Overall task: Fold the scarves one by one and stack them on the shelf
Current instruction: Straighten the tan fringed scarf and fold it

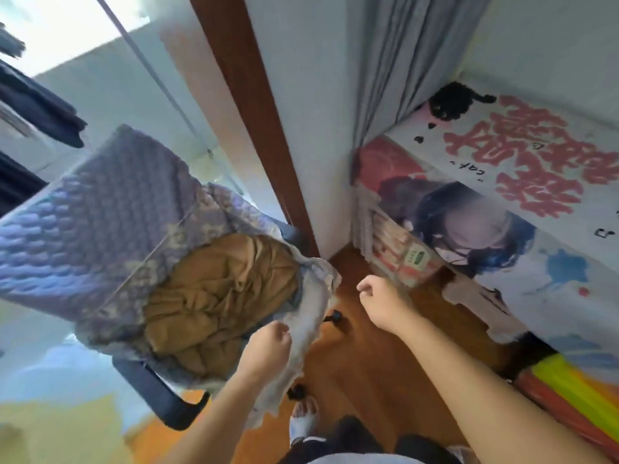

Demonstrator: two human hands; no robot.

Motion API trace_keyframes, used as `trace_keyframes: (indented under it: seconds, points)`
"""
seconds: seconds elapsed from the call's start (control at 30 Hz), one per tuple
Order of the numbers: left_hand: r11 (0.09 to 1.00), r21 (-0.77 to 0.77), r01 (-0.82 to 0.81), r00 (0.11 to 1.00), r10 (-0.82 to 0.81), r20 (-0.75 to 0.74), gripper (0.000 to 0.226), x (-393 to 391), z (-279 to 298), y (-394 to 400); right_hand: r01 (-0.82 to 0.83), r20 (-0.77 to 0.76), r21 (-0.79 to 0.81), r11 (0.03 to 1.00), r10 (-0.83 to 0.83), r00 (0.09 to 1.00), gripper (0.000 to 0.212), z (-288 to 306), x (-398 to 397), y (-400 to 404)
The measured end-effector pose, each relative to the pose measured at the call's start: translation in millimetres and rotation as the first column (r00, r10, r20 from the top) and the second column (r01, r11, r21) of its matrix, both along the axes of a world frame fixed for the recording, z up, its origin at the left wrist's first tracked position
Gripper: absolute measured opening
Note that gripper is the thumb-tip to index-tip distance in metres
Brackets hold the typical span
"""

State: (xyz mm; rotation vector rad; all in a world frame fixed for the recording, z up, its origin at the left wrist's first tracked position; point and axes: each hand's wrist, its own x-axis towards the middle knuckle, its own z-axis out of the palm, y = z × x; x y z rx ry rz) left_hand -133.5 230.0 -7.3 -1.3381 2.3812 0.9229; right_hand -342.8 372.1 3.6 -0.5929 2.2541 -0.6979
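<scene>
A crumpled tan scarf (221, 296) lies on the seat of an office chair (100, 222) at the left. A pale grey-blue scarf (310, 316) hangs over the chair's front edge toward the floor. My left hand (268, 346) is closed on the edge of this pale scarf, low on the seat's front. My right hand (378, 298) hovers to the right of the scarf with its fingers curled in a loose fist, holding nothing that I can see.
The chair has a purple quilted cover and a dark armrest (164, 393). A brown door frame (254, 112) and grey curtain (392, 61) stand behind. A printed cloth-covered piece of furniture (502, 202) fills the right. Wooden floor (365, 363) and my sandalled foot (303, 416) are below.
</scene>
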Motion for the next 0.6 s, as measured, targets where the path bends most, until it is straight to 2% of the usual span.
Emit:
trace_keyframes:
  seconds: [0.1,0.2,0.27,0.37,0.47,0.53,0.6]
  points:
    - [1.000,0.017,0.001,0.997,-0.003,0.081,0.026,53,-49,-66,0.093,0.157,-0.027,0.995,-0.088,0.984,0.016,-38,50,-68]
    - [0.997,-0.034,-0.075,0.987,0.079,0.143,0.032,99,-85,-123,0.166,0.229,-0.004,0.986,-0.161,0.960,0.017,-70,94,-112]
    - [0.988,-0.154,0.003,0.960,0.040,0.276,0.035,122,-105,-158,0.154,0.266,0.011,0.988,-0.152,0.952,0.016,-88,118,-135]
    - [0.970,-0.204,0.134,0.915,-0.042,0.400,0.034,150,-130,-198,0.160,0.299,0.068,0.985,-0.173,0.939,0.015,-107,147,-155]
    - [0.948,-0.314,0.060,0.970,0.019,0.243,0.042,163,-141,-223,0.167,0.317,0.096,0.981,-0.189,0.930,0.015,-115,167,-165]
    - [0.917,-0.393,0.066,0.996,-0.038,0.077,0.056,159,-139,-237,0.168,0.329,0.122,0.978,-0.200,0.923,0.015,-116,175,-169]
    - [0.915,-0.384,0.127,0.992,-0.115,0.054,0.070,150,-136,-256,0.168,0.323,0.151,0.974,-0.209,0.923,0.015,-117,179,-171]
